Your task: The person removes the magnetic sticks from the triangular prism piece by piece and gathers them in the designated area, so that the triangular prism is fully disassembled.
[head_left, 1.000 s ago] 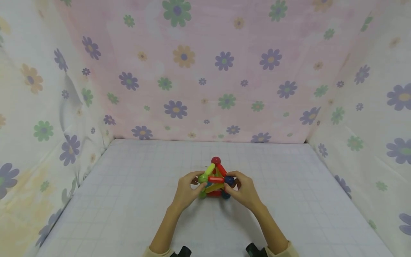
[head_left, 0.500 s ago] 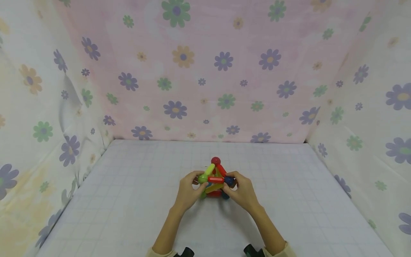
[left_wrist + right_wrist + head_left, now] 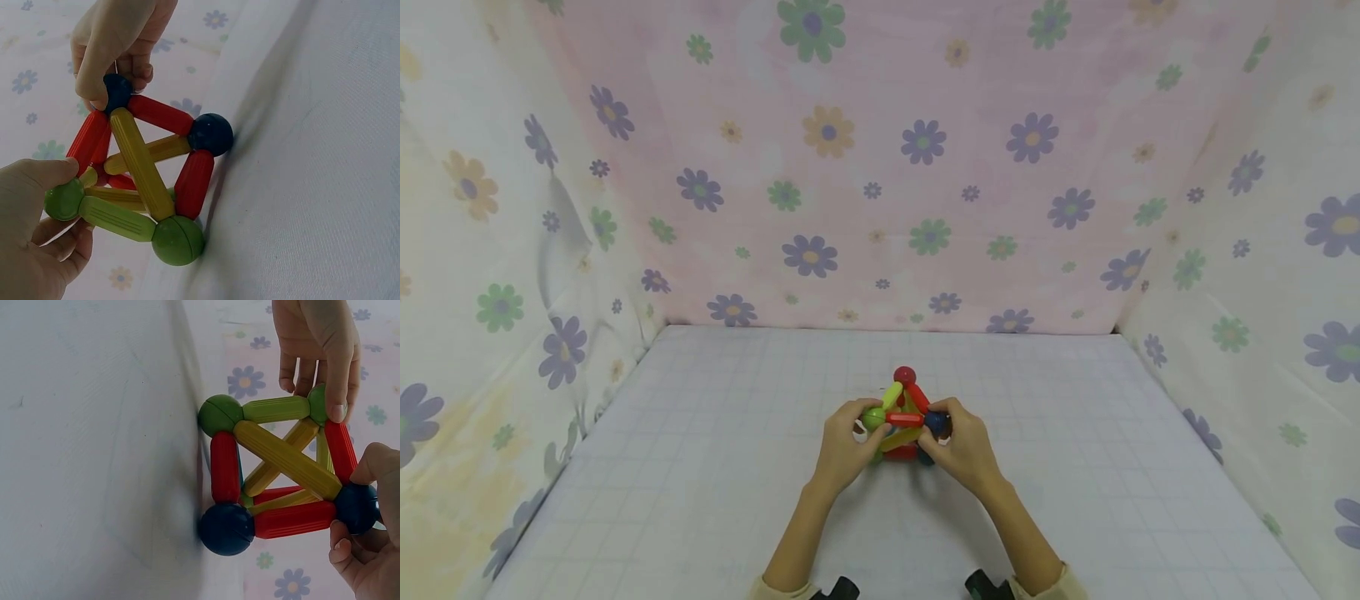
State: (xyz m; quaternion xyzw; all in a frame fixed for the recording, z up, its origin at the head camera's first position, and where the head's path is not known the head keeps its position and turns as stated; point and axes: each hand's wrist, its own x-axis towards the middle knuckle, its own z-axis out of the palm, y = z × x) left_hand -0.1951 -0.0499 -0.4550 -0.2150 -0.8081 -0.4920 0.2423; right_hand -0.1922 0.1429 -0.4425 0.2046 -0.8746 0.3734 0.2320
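In the middle of the table stands a frame of magnetic building sticks and balls. My left hand (image 3: 841, 446) pinches its upper green ball (image 3: 873, 418) between thumb and fingers. On the other side my right hand (image 3: 966, 448) grips the upper blue ball (image 3: 936, 422) the same way. A red stick (image 3: 904, 419) spans these two balls. One red ball (image 3: 905, 377) tops the frame. Lower down, the left wrist view has a second green ball (image 3: 178, 240) and a second blue ball (image 3: 210, 134) close to the tabletop, with a yellow stick (image 3: 142, 164) running diagonally between corners.
The white table (image 3: 700, 467) carries a faint grid. Floral cloth walls enclose it at the back (image 3: 880, 167), the left (image 3: 512, 275) and the right (image 3: 1247, 275). Dark wrist cameras sit near both sleeves.
Both forearms have drawn slightly inward, and the thumbs have shifted a little on the balls. The frame has stayed in place, with both hands still holding it.
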